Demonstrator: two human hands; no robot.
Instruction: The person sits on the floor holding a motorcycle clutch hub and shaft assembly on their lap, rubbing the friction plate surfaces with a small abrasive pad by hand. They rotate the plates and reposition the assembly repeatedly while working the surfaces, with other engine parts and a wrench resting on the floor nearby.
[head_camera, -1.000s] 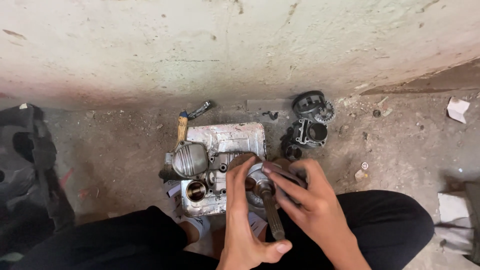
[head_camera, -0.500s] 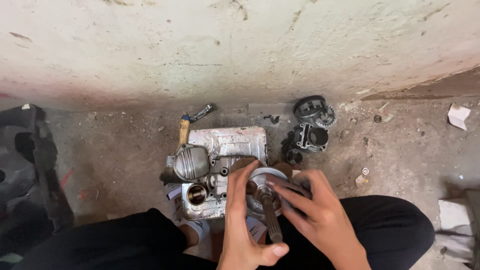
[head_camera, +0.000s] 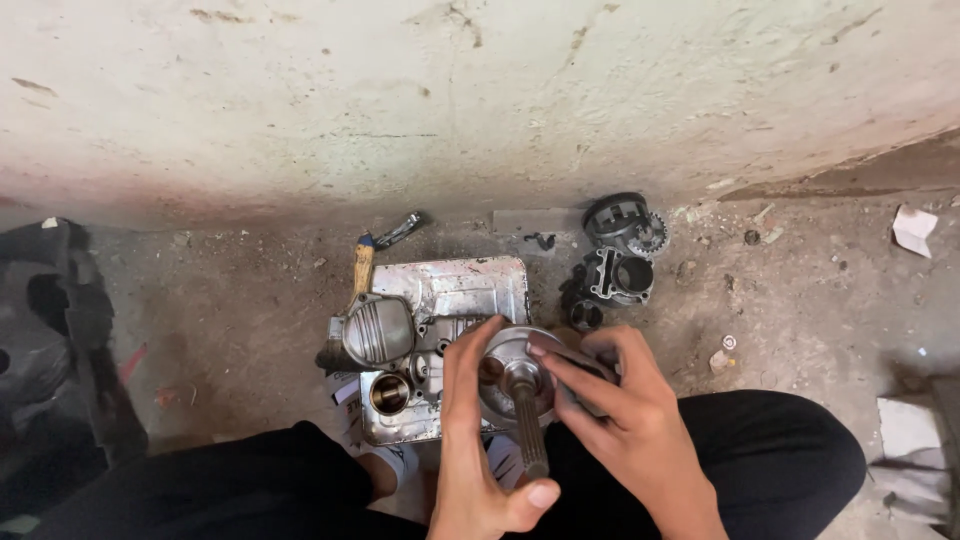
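Between both hands, just above the person's lap, sits a round metal disc with a ribbed shaft (head_camera: 520, 390) pointing back toward the body; its far rim is partly hidden by fingers. Left hand (head_camera: 480, 440) wraps the disc's left edge, thumb pressed against the shaft's end. Right hand (head_camera: 620, 420) curls over the right side, fingers closed on the rim, and whatever dark piece lies under them is hard to make out. Beyond lies a metal tray (head_camera: 470, 285) on the dirt floor, carrying a finned engine cover (head_camera: 378, 330). Farther right rest dark engine parts (head_camera: 620, 250), and a wooden-handled tool (head_camera: 362, 265) leans at the tray's left.
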